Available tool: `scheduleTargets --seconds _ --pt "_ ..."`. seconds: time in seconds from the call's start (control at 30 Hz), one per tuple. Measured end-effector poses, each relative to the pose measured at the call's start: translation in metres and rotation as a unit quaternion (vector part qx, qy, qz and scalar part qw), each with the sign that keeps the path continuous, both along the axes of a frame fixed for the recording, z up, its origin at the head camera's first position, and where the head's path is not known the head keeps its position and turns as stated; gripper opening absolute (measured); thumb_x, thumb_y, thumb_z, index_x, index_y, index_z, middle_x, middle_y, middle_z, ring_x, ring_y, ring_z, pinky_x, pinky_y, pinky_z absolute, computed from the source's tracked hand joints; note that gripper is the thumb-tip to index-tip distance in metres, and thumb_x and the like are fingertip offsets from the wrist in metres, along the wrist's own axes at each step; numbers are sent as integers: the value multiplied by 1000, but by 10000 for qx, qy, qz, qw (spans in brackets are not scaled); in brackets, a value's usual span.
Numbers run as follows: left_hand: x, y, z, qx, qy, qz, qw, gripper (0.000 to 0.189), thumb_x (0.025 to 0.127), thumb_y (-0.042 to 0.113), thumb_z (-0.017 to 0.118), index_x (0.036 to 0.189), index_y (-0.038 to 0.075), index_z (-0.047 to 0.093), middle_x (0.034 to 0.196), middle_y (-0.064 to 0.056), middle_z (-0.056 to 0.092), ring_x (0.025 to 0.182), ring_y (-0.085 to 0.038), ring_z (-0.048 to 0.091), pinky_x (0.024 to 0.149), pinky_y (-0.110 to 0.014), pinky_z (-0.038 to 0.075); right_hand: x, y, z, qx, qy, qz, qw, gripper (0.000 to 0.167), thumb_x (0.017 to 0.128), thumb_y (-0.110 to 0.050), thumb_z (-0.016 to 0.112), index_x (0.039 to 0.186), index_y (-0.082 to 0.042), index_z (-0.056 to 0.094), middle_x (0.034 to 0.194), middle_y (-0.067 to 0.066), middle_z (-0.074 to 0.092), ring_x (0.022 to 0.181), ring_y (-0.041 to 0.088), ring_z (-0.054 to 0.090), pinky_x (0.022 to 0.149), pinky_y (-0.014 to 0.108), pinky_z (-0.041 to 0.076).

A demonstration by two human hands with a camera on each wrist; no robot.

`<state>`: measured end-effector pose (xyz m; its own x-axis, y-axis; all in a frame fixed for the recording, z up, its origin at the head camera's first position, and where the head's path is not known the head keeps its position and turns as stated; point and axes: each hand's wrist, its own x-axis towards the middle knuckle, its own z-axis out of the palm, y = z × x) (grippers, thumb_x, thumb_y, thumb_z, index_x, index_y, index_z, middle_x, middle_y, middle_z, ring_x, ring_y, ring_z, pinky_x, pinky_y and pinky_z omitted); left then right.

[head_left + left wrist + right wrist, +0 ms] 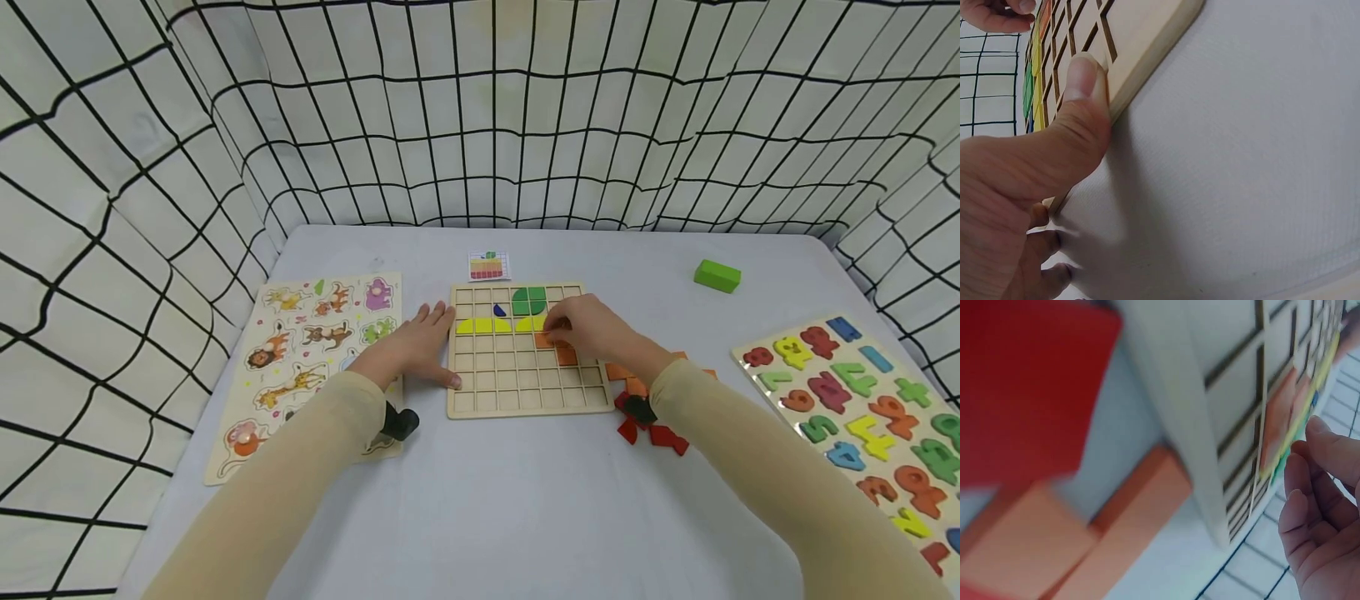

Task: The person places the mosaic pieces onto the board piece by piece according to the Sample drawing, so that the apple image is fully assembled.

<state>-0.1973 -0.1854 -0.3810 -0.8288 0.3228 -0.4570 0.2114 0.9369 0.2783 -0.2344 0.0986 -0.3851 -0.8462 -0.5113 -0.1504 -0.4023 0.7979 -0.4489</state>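
One wooden grid board, central on the desk, toward its far edge; presumably light, stiff and apt to slide, best steadied by the rim. One left hand, fingers spread, thumb on the board's left edge. One right hand, thumb and fingertips close together by the fitted orange tiles; cannot tell whether a piece is pinched. Several red tiles, loose off the board's near right corner; likely light, hard, best taken by opposite edges.
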Motion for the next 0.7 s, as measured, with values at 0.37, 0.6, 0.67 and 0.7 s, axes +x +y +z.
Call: scheduleTargets --seconds 0.37,0.6,0.67,0.7 --pt "-1 -1 -1 2 1 13 10000 120 85 49 80 164 0 5 172 -21 -1 159 -43 -2 129 -58 11 1 96 11 294 -160 -776 9964 23 98 -4 65 120 0 71 112 17 72 100 31 62 91 46 59" --pt "-1 0 -1 -6 -19 30 10000 120 85 49 80 164 1 4 172 -20 -2 159 -41 -3 129 -57 10 11 150 9 498 -671 -868 9927 27 95 -5 69 121 2 70 116 21 71 107 36 62 93 49 60" --pt "-1 0 -1 -14 -1 13 10000 119 85 49 80 164 1 4 172 -20 -1 159 -42 -2 129 -58 11 13 158 9 527 -851 -849 9913 27 94 -8 72 120 1 71 113 19 71 105 34 61 88 45 61" --pt "-1 0 0 -17 1 8 10000 119 85 49 80 164 1 4 172 -20 -1 159 -42 -2 129 -58 11 14 160 9 550 -924 -849 9906 27 93 -9 73 119 0 72 113 18 71 104 33 61 87 43 62"
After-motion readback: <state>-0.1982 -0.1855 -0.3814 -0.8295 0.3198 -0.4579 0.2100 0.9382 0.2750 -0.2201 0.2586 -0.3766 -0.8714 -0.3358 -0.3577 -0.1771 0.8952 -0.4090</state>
